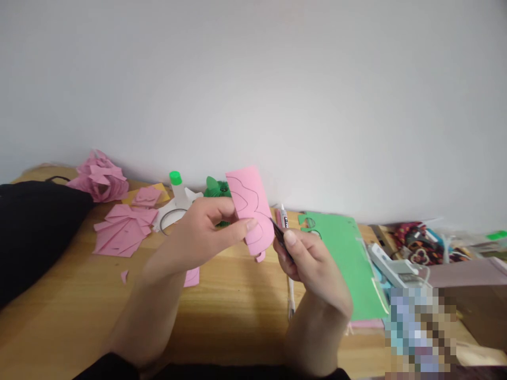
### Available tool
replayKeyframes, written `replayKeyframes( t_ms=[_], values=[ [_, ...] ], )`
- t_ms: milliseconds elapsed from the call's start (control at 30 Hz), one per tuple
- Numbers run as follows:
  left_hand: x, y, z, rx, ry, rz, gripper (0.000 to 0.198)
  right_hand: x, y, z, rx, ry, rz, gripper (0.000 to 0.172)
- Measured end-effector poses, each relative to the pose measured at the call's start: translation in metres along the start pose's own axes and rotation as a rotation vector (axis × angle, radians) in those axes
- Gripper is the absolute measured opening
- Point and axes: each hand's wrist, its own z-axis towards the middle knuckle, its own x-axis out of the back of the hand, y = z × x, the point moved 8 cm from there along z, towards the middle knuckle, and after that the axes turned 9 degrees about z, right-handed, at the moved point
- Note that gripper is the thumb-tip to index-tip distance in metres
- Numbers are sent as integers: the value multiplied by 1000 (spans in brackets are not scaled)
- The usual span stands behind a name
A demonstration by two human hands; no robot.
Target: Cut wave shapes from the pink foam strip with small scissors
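One pink paper piece (249,203), roughly rectangular, with black curved outlines drawn on it and a wavy lower edge. It's held upright above the counter (237,306), pinched between the thumb and fingers of the left hand (206,227). Right hand (312,264) is curled closed round a dark cutting tool (279,235), tip touching the paper's lower right edge. Tool handles are hidden in the fist; frame slightly blurred.

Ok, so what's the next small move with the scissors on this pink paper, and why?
Probably snip a short way further along the drawn line. The scissors in the right hand sit at the lower right edge of the pink paper, which the left hand pinches upright, and the curves higher up look uncut.
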Motion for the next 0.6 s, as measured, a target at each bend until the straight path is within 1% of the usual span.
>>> replayKeyframes(
  t_ms=[133, 267, 433, 600],
  values=[
    [1, 1, -1, 12, 11, 7, 22, 0, -1, -1, -1, 6, 7, 49],
    [-3, -2, -1, 52, -33, -20, 23, 0, 2, -1, -20, 2, 7, 49],
    [0, -9, -1, 164, -3, 111, 19, -1, 0, 0, 5, -11, 15, 49],
    [-1, -9, -1, 182, -20, 149, 21, -1, -2, 0, 42, -39, -12, 48]
  ],
)
